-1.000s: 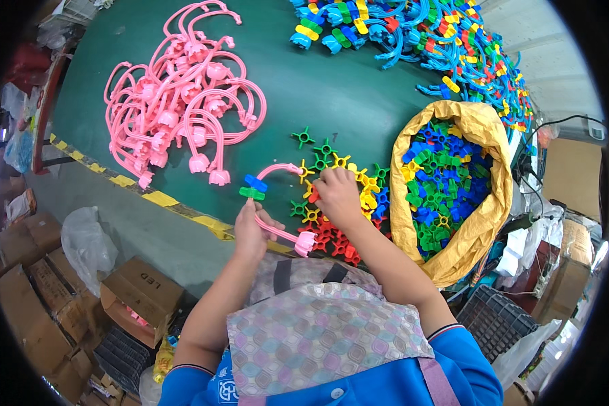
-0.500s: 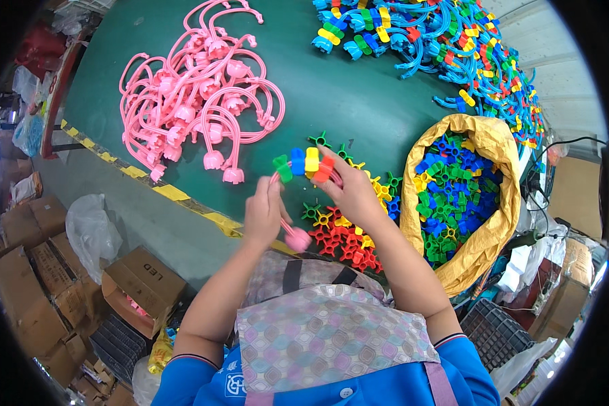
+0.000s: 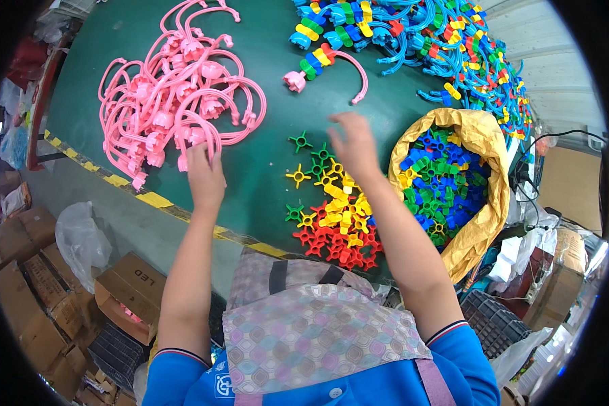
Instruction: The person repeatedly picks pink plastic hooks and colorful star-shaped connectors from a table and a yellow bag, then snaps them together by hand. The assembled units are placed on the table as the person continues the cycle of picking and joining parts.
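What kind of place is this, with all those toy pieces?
It looks like a toy workshop or small factory. A big green table holds a heap of pink curved tubes, a yellow sack full of coloured star pieces, and cardboard boxes sit on the floor.

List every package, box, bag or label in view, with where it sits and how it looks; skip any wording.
Yellow sack: on the green table's right edge, open, crumpled, full of blue, green and yellow star pieces.
Cardboard box: on the floor lower left, brown, with dark print on its side.
Stacked cartons: far left floor, brown, taped.
Clear plastic bag: left of the box, crumpled.
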Demonstrator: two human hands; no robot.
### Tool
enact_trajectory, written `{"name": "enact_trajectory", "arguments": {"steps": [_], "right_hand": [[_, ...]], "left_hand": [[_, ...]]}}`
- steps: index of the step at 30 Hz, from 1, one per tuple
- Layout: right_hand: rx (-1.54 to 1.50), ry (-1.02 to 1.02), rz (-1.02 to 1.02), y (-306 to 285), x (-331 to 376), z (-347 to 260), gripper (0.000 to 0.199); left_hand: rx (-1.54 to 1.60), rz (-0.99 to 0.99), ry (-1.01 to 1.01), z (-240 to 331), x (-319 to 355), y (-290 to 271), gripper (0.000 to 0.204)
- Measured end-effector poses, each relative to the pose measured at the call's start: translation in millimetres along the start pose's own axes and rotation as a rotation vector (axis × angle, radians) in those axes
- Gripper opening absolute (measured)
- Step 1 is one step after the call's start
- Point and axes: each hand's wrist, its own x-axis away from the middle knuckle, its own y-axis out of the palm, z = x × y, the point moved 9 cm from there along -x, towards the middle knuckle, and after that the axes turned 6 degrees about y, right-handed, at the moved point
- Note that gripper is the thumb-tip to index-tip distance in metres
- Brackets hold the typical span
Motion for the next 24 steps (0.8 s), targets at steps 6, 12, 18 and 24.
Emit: {"name": "enact_trajectory", "arguments": {"steps": [6,12,18,24], "right_hand": [[0.312,-0.195,-0.14,74,10,-24,0.039],[-0.283,0.28,-0.224,22,46,4,0.028],[0.488,0.018,-0.123,17,94,-25,0.033],[0.162,0.032,0.052,1,97,-28,0.036]], "left_hand": [[0.375,0.286,0.055,39,27,-52,0.015],[0.84,0.03,-0.226,60,57,-47,0.011],[1.088,-0.028,-0.537,55,87,7,0.022],[1.483,0.012,-1.135,30,144,76,0.025]]}}
